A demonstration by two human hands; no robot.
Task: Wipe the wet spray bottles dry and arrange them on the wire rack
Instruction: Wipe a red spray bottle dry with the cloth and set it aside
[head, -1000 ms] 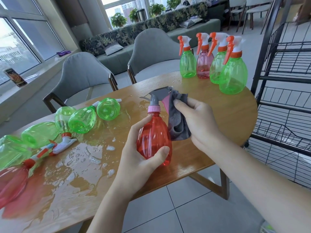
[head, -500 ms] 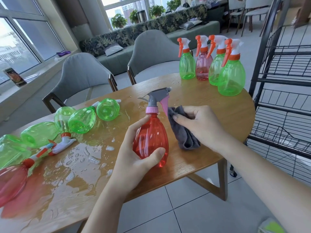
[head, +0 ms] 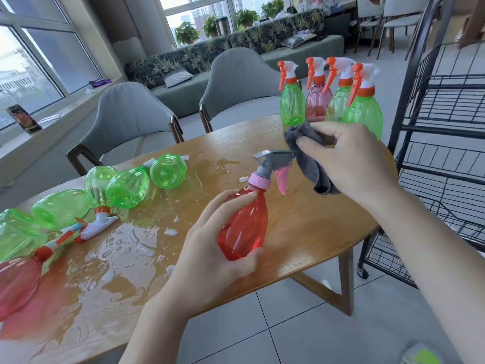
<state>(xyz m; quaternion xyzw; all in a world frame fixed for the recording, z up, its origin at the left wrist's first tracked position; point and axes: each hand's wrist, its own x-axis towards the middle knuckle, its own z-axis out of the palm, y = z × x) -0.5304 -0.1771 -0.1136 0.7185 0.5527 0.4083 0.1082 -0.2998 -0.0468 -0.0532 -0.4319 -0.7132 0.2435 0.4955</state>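
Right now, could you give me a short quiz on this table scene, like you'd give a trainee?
1. True or false: the left hand grips the red spray bottle by its body.
2. What does the right hand hold? A) a sponge B) a grey cloth C) a green bottle
3. Fill in: the four upright bottles stand at the far edge of the ____, not on the wire rack.

Key
1. True. Fingers and thumb wrap its body.
2. B. The cloth is at the bottle's grey trigger head.
3. Table. No bottle shows on any visible rack shelf.
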